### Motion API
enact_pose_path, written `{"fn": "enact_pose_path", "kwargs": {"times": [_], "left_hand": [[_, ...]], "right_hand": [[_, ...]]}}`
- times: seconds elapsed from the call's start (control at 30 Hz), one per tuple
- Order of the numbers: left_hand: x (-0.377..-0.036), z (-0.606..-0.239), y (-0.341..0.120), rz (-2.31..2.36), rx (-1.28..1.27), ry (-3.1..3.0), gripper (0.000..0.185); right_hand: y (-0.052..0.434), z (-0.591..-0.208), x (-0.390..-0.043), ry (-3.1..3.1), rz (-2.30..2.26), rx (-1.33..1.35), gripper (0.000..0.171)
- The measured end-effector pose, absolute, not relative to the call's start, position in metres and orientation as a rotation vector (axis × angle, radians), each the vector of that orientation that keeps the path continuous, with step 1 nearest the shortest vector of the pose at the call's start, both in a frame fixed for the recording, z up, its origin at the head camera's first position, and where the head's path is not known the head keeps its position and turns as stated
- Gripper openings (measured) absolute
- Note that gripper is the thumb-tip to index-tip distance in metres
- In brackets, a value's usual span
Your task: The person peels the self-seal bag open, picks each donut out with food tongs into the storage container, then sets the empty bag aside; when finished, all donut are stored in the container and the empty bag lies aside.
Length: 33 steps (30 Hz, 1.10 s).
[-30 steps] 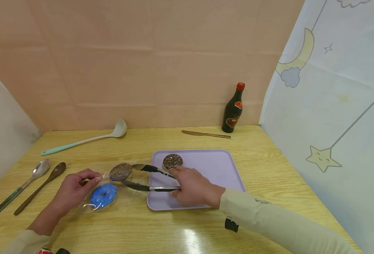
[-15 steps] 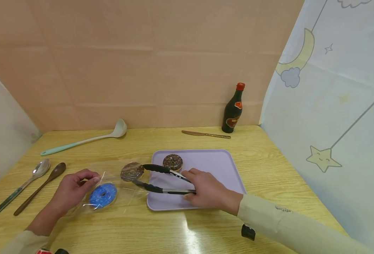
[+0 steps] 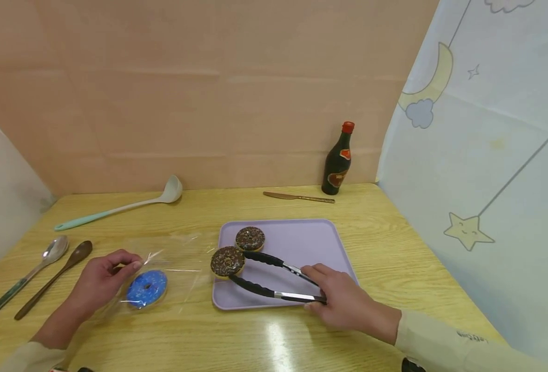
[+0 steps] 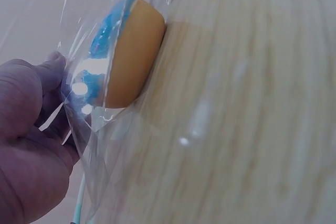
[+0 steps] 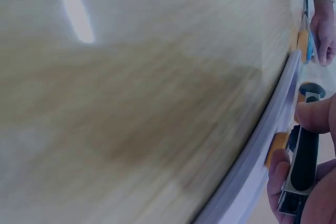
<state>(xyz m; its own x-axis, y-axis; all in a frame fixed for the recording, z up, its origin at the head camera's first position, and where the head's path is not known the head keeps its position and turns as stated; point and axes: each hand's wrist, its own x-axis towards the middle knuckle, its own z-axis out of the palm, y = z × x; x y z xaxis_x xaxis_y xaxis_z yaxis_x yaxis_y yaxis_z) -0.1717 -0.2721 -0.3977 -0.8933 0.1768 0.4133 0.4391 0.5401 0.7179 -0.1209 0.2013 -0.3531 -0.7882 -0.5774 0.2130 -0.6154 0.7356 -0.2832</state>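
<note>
1. Leftmost, along the left edge of the table (image 3: 199, 330), lie a metal spoon (image 3: 27, 279) and a wooden spoon (image 3: 52, 281); beyond them a ladle (image 3: 134, 204) slants toward the far edge.
2. The left hand (image 3: 100, 279) pinches the clear bag (image 3: 178, 258) between thumb and fingers. Just beside it, the blue donut (image 3: 150, 294) appears to be inside the film.
3. The front donut (image 3: 228, 264), brown, is at the left edge of the tray (image 3: 301, 243); whether it rests there or hangs just above, I cannot tell. Half a second ago it was under the film; now it is clear of it, which seems to leave only the blue donut bagged.
4. The back donut (image 3: 250, 237), also brown, lies by the tray's far left corner.
5. The tongs (image 3: 264, 292) have their tips on the front donut; the right hand (image 3: 341, 299), now farther right, grips their arms over the tray's near right corner.
6. Near the table's far edge, a knife (image 3: 299, 197) lies flat, and a bottle (image 3: 336, 165) stands toward the far right corner.
</note>
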Motion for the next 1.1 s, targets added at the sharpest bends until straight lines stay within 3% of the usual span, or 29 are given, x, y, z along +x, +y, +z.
{"fn": "enact_pose_path", "kwargs": {"times": [0.43,1.1], "left_hand": [[-0.17,-0.392,-0.274,-1.304,-0.525,-2.505,0.008],[-0.17,-0.394,-0.271,-1.379,-0.573,-2.478,0.009]], "right_hand": [[0.253,-0.348,-0.105,-2.764,0.637,0.808,0.056],[0.283,-0.359,-0.126,-2.776,0.47,0.646,0.056]]}}
